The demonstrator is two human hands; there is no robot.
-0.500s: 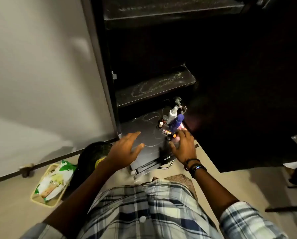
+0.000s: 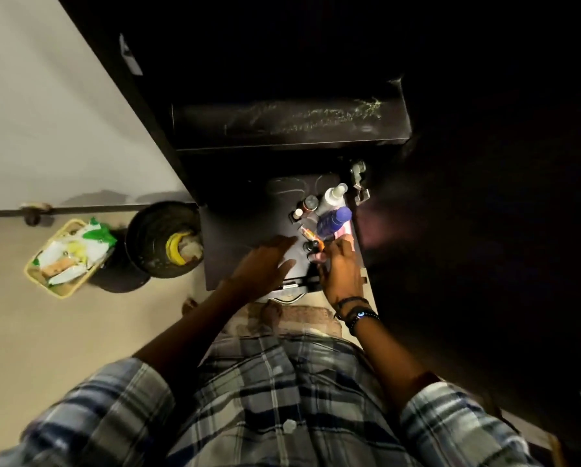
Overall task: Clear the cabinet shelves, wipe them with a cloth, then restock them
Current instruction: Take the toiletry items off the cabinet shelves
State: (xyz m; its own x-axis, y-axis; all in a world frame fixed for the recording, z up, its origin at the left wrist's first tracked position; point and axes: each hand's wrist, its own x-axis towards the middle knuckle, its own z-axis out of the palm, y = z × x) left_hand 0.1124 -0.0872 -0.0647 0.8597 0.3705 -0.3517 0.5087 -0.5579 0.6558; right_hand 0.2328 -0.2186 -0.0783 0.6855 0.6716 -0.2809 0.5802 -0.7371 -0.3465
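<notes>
The dark cabinet's bottom shelf (image 2: 235,230) holds a cluster of toiletries at its right side: a white spray bottle (image 2: 333,195), a blue bottle (image 2: 334,222), a small brown bottle (image 2: 310,203), a tiny white-capped vial (image 2: 297,214) and an orange tube (image 2: 311,235). My left hand (image 2: 265,264) lies flat and open on the shelf, just left of them. My right hand (image 2: 341,267) is curled over the near end of the cluster, fingers closed on a small pink item (image 2: 319,257). The shelf above (image 2: 282,123) is bare with pale dust smears.
The open cabinet door (image 2: 484,214) stands dark on the right, its hinge (image 2: 358,171) by the bottles. A black bin (image 2: 154,237) with a banana peel sits left of the cabinet, and beside it a yellow basket (image 2: 63,284) of packets. A mat (image 2: 302,318) lies underfoot.
My view has tilted further down and closer to the bottom shelf. My left hand has slid right towards the bottles. My right hand stays curled at the cluster's near end.
</notes>
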